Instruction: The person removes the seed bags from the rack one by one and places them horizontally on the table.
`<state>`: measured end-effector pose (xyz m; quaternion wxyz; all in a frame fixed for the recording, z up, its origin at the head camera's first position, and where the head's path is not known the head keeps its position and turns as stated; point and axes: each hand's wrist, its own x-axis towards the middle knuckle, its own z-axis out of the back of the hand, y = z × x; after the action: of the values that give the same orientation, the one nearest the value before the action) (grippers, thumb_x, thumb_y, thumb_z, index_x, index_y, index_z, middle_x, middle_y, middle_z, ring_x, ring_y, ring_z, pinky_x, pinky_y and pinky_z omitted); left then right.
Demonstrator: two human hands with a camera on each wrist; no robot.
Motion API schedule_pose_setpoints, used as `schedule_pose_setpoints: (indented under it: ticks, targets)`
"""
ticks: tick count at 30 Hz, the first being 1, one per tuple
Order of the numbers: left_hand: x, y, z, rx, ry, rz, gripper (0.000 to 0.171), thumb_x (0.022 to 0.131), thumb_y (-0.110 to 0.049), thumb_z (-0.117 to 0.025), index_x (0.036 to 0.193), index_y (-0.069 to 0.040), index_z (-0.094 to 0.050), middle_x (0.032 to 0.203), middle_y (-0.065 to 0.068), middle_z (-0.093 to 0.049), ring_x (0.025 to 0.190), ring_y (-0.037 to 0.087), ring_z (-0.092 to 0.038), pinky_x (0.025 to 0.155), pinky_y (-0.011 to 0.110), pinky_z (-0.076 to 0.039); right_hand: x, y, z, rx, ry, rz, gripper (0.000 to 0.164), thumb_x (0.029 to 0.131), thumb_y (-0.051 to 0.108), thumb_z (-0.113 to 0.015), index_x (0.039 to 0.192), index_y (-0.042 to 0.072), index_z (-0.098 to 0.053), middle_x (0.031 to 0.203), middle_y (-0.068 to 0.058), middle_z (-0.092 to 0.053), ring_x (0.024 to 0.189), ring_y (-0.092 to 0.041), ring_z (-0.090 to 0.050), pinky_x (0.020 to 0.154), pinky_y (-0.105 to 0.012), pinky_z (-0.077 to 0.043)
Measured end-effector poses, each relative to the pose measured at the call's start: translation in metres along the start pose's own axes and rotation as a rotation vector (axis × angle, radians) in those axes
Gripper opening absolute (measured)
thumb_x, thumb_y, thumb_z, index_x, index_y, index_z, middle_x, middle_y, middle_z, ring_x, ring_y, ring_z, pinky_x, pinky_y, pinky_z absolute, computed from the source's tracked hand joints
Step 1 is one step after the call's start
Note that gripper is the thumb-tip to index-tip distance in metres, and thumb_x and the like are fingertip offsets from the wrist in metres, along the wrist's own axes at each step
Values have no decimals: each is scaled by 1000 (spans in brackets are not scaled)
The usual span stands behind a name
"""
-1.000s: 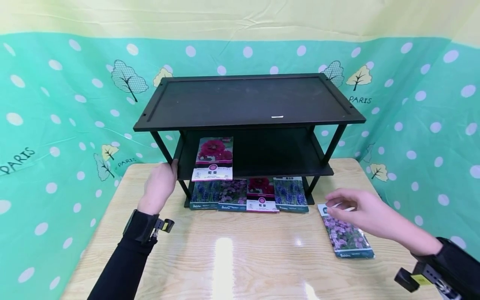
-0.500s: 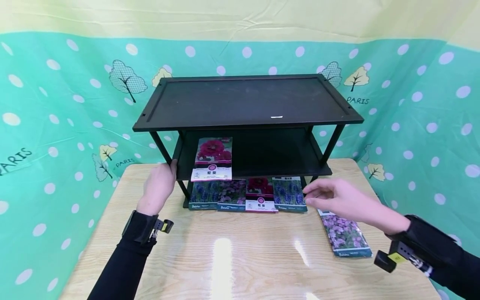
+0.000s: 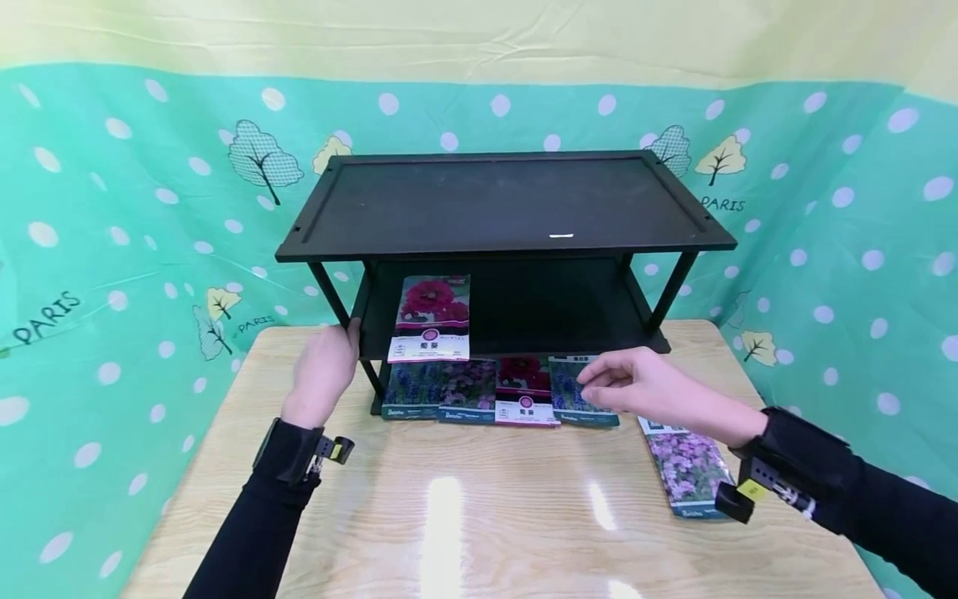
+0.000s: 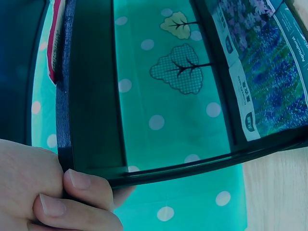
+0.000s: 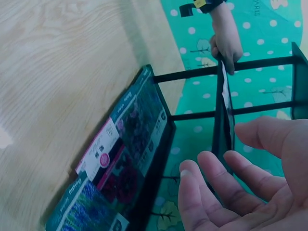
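My left hand (image 3: pixel 322 376) grips the left end of the middle shelf of a black tiered rack (image 3: pixel 509 204); in the left wrist view its fingers (image 4: pixel 79 180) curl at the shelf's edge. My right hand (image 3: pixel 639 387) hovers in front of the rack's right side, fingers loosely bent with nothing between them. Behind it, partly covered, lies a blue-flowered seed packet (image 3: pixel 572 403) on the bottom shelf. To that packet's left are a red-flowered packet (image 3: pixel 525 395), a purple-flowered one (image 3: pixel 467 395) and another blue one (image 3: pixel 412 389). A red-flowered packet (image 3: pixel 430 314) leans out on the middle shelf's left.
A purple-flowered seed packet (image 3: pixel 684 470) lies on the wooden table (image 3: pixel 516 516) at right, partly under my right forearm. A small white strip (image 3: pixel 561 236) marks the rack's top. Green dotted cloth (image 3: pixel 112 249) hangs behind and at both sides.
My right hand has moved left from above the purple packet on the table to in front of the bottom shelf's right-hand packet. My left hand keeps its hold on the rack.
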<state>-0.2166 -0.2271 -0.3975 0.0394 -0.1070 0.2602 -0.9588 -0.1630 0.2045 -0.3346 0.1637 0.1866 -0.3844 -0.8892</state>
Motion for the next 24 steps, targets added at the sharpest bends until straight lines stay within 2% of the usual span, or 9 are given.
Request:
schedule_pose_setpoints:
  ticks: [4, 10, 24]
  targets:
    - [1, -3, -3, 1, -14, -7, 49, 114, -30, -36, 79, 0, -55, 59, 9, -44, 46, 26, -53, 38, 33, -41, 7, 1, -3, 22, -1, -51, 29, 98, 23, -73, 120, 5, -69, 97, -4, -72, 84, -22, -63, 78, -36, -57]
    - [1, -4, -4, -9, -22, -8, 48, 113, -31, -36, 79, -1, -54, 58, 9, -45, 46, 27, -54, 38, 35, -42, 15, 6, -11, 91, 0, -90, 30, 98, 21, -73, 121, 3, -68, 98, -5, -72, 88, -21, -66, 82, -35, -59]
    - [1, 0, -1, -29, 8, 13, 47, 114, -31, -34, 88, 1, -56, 62, 10, -46, 49, 25, -54, 41, 33, -42, 33, 20, -12, 42, 18, -36, 27, 98, 18, -71, 118, 0, -69, 98, -5, -74, 83, -20, -66, 81, -38, -58]
